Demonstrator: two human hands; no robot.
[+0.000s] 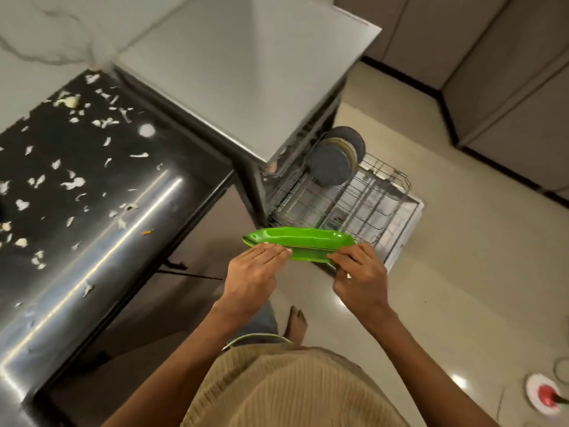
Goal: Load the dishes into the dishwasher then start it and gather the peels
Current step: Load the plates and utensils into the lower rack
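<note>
I hold a stack of green leaf-shaped plates [303,243] level in front of me, above the near corner of the pulled-out dishwasher rack [363,208]. My left hand [255,272] grips the stack's left part, fingers laid over the near rim. My right hand [358,274] pinches its right end. Grey round plates [334,163] stand upright at the back of the rack. White peels [72,183] lie scattered over the black countertop on the left.
The dishwasher's grey top [246,72] rises behind the rack; its open door [412,217] lies low over the beige floor. My bare foot [297,322] stands below the plates. A red-and-white object [543,394] sits on the floor at the lower right. Cabinets line the far right.
</note>
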